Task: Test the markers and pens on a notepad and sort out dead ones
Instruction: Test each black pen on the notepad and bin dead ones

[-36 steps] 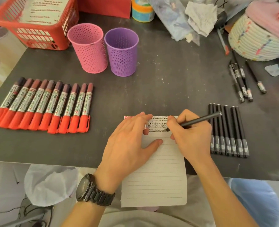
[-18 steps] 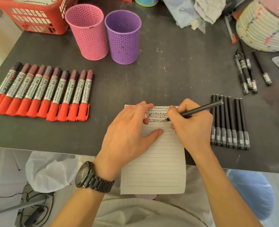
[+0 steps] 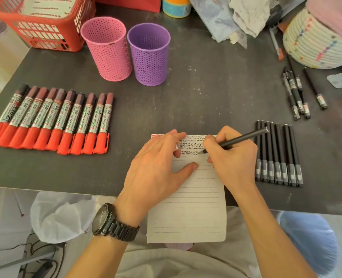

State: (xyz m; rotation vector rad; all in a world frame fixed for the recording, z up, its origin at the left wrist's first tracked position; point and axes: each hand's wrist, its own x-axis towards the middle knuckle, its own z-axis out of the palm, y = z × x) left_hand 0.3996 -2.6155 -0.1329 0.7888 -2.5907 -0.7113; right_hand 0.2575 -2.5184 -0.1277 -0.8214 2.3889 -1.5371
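A lined notepad (image 3: 186, 207) lies at the table's near edge, with small black scribbles filling its top lines. My right hand (image 3: 232, 163) grips a black pen (image 3: 244, 138), tip down on the third scribbled line. My left hand (image 3: 156, 173) rests on the pad's left side with its thumb flat on the paper. Its curled fingertips pinch a small greyish pen cap (image 3: 178, 146). Several red-capped markers (image 3: 53, 121) lie in a row at the left. A row of capped black pens (image 3: 278, 155) lies just right of my right hand.
A pink mesh cup (image 3: 108, 49) and a purple mesh cup (image 3: 149, 55) stand behind the pad. Several loose black pens (image 3: 295, 97) lie at the far right below a woven basket (image 3: 314, 43). A red plastic basket (image 3: 43, 23) sits at the back left.
The pen tip has shifted slightly along the scribbled lines. Both hands stay in the same place on the pad; only the camera view has moved.
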